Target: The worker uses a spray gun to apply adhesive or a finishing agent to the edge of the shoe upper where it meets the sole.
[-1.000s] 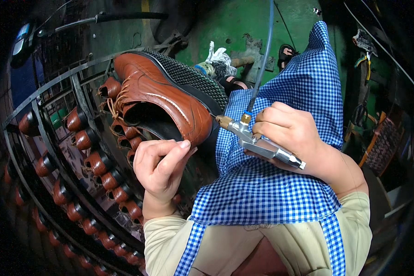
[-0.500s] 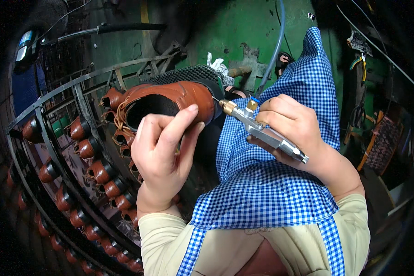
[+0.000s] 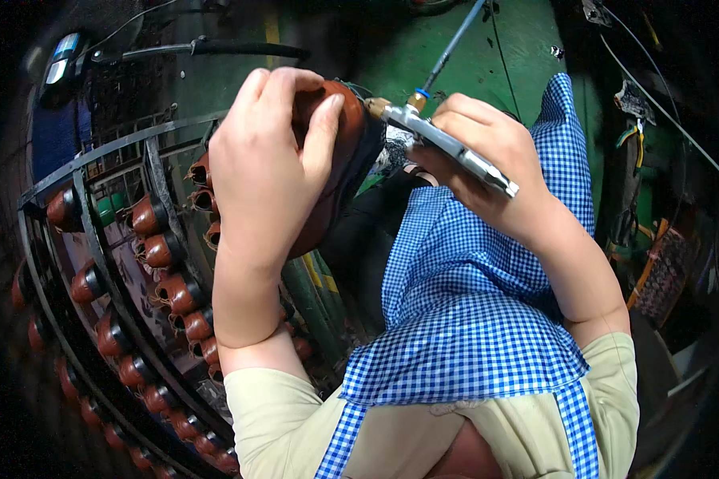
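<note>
Left hand [image 3: 268, 172] grips brown shoe [image 3: 335, 160]; right hand [image 3: 487, 164] holds metal air tool [image 3: 447, 148].

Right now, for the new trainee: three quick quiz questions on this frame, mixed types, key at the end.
1. True or false: the left hand wraps around the brown leather shoe.
2. Multiple choice: the slim silver metal air tool in the right hand is fed by A) a thin blue-grey hose from above, B) a yellow cable from below, C) nothing.
3. Fill in: rows of brown shoes sit on the curved dark metal ____ at the person's left.

Key: 1 true. 2 A. 3 rack.
</note>
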Demonstrator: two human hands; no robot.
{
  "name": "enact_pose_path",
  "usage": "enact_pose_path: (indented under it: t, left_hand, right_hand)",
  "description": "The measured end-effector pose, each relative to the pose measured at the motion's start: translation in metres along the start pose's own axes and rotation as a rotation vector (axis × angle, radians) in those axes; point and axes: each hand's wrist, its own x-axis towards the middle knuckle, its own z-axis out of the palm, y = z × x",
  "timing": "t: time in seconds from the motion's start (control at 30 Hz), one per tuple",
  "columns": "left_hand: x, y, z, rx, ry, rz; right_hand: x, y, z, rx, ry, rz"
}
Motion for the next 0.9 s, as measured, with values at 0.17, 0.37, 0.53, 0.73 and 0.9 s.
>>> enact_pose_path:
  t: [0.17, 0.37, 0.53, 0.73, 0.9]
  left_hand:
    - [0.017, -0.017, 0.002, 0.068, -0.028, -0.017]
    - [0.026, -0.040, 0.003, 0.137, -0.063, -0.051]
    - [0.027, -0.053, 0.004, 0.175, -0.061, -0.128]
    - [0.027, -0.070, 0.002, 0.141, -0.100, -0.267]
    - [0.025, -0.075, 0.001, 0.018, -0.106, -0.400]
  right_hand:
    - [0.015, 0.009, 0.018, -0.021, 0.007, 0.014]
    - [0.021, 0.007, 0.030, -0.061, 0.004, 0.017]
    - [0.022, 0.001, 0.041, -0.088, 0.005, 0.032]
    - [0.013, -0.008, 0.052, -0.063, -0.019, 0.046]
    - [0.000, -0.017, 0.055, -0.039, -0.053, 0.031]
